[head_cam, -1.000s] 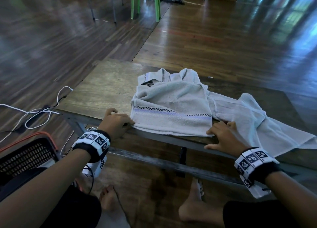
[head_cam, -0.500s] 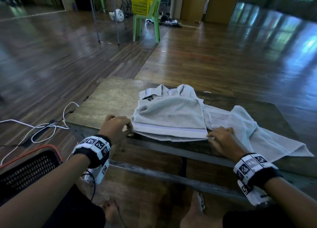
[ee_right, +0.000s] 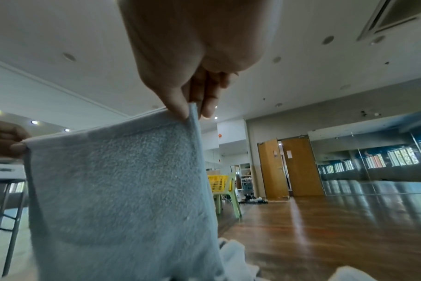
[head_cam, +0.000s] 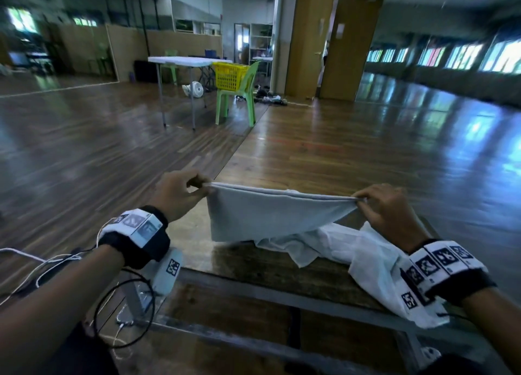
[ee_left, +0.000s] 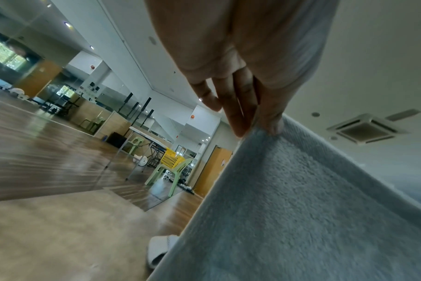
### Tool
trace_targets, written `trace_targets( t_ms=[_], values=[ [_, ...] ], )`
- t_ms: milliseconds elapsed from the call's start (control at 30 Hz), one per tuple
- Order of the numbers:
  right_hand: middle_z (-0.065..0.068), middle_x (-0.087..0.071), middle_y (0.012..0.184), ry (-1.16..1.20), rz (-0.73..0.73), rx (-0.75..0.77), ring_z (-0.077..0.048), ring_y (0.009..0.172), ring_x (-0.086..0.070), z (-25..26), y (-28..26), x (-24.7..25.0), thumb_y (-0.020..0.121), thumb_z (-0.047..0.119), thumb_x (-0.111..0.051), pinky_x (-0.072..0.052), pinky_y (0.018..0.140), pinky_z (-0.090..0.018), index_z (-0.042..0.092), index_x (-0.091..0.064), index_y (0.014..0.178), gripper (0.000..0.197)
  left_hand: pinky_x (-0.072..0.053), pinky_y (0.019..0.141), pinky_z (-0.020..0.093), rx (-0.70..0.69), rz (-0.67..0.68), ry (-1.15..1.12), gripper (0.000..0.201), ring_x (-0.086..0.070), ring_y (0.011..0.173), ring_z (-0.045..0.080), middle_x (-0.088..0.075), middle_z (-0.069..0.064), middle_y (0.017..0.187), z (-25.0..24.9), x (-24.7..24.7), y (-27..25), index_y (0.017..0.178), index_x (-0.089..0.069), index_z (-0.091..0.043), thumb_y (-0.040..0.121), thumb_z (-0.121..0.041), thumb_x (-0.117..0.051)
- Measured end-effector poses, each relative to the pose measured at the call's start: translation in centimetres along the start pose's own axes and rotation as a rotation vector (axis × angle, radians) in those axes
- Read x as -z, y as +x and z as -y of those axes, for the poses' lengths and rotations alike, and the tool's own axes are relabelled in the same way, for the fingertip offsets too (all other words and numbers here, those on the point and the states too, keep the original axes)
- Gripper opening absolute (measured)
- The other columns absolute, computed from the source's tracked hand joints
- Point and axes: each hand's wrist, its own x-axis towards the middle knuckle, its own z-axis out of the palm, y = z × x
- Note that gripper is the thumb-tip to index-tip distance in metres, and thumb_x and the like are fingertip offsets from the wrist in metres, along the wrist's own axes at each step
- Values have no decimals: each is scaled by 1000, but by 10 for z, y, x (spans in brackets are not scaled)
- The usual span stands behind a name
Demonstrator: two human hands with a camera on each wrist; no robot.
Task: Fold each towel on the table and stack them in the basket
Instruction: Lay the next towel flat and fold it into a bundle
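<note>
The grey terry towel (head_cam: 270, 214), which half a second ago lay folded flat at the near edge of the worn wooden table (head_cam: 282, 267), is now lifted clear of the tabletop and hangs as a taut sheet between both hands. The left hand (head_cam: 176, 197), previously resting on the table beside the towel's left edge, now pinches the upper left corner between thumb and fingers; the left wrist view confirms the thumb on the near face and the fingertips (ee_left: 238, 121) behind the hem. The right hand (head_cam: 386, 208), previously flat on the towel's right edge, now pinches the upper right corner, thumb and fingers closed on the hem in the right wrist view. The towel's lower edge hangs just above the table and touches or nearly touches the crumpled white thin cloth (head_cam: 366, 259); which, I cannot tell. That white cloth lies on the right part of the table, draping over the near edge under the right wrist.

The head view has tilted upward: the orange-rimmed basket seen earlier at lower left is out of view.

Writing: the black-and-white square marker bands (head_cam: 439, 264) on both wrists carry coded patterns only; no legible text. Papers on the far wooden doors (head_cam: 332, 44) are too blurred to read.
</note>
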Motion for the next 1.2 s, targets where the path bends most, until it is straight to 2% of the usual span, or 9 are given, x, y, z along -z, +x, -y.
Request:
trace_targets(
  t_ms=[100, 233, 433, 500, 567, 633, 700, 967, 1200],
  values=[
    [-6, -71, 78, 103, -33, 0, -23, 72, -66, 4, 15, 22, 73, 13, -63, -52, 72, -40, 9, -71, 84, 15, -41, 62, 1, 3, -36, -53, 7, -58, 70, -10, -63, -12, 73, -17, 16, 10, 86, -67, -18, 81, -16, -70],
    [-1, -66, 80, 304, -95, -75, 2, 75, -58, 9, 30, 51, 77, 16, -58, -41, 73, -3, 8, -68, 89, 17, -46, 63, 4, 28, -47, -76, 10, -60, 73, -4, -66, -5, 80, -30, 35, 21, 94, -68, -16, 85, -21, -65],
    [1, -64, 84, 322, -91, -133, 16, 77, -55, 3, 44, 53, 83, 4, -65, -38, 73, 2, 10, -68, 95, 14, -52, 71, 20, -7, -17, -40, 7, -63, 76, 2, -68, -4, 84, -31, 42, 36, 92, -67, -22, 87, -18, -62],
    [-2, -66, 84, 290, -62, -151, 7, 76, -58, -1, 43, 42, 83, 4, -65, -42, 77, -3, 10, -69, 94, 13, -53, 72, 31, 1, -4, 5, 12, -65, 78, 17, -69, 3, 85, -25, 33, 36, 96, -69, -11, 87, -15, -62],
    [-1, -66, 84, 269, -17, -188, -6, 77, -60, -7, 40, 26, 82, 7, -66, -50, 88, -28, 14, -68, 93, 13, -53, 73, 35, 1, 0, 46, 12, -65, 78, 23, -69, 5, 86, -16, 20, 36, 95, -69, -7, 87, -12, -63],
    [3, -64, 83, 250, 36, -219, -17, 80, -61, -14, 38, 8, 82, 10, -66, -47, 88, -50, 21, -67, 90, 13, -52, 71, 34, -19, -3, 89, 9, -65, 76, 27, -70, 8, 84, -5, 5, 37, 92, -69, -5, 85, -9, -64],
    [10, -62, 81, 224, 82, -227, -16, 81, -61, -17, 38, -9, 81, 19, -61, -45, 86, -56, 30, -63, 86, 12, -47, 69, 28, -26, 10, 142, 6, -65, 74, 26, -70, 9, 82, 5, -10, 38, 89, -67, -6, 84, -8, -64],
    [15, -62, 77, 157, 250, -231, -18, 80, -63, -35, 8, -73, 74, 23, -55, -45, 78, -57, 38, -57, 76, 15, -48, 79, 36, -30, 221, 336, 7, -64, 81, 25, -67, 2, 90, 44, -75, 14, 88, -65, -15, 82, -14, -61],
    [8, -67, 76, 53, 464, -53, -21, 74, -65, -27, -72, -107, 62, 9, -77, -18, 67, -32, 26, -67, 70, 21, -37, 80, 34, -86, 491, 508, 4, -63, 73, 21, -65, -5, 83, 76, -113, -53, 79, -63, -22, 78, -18, -65]
  ],
)
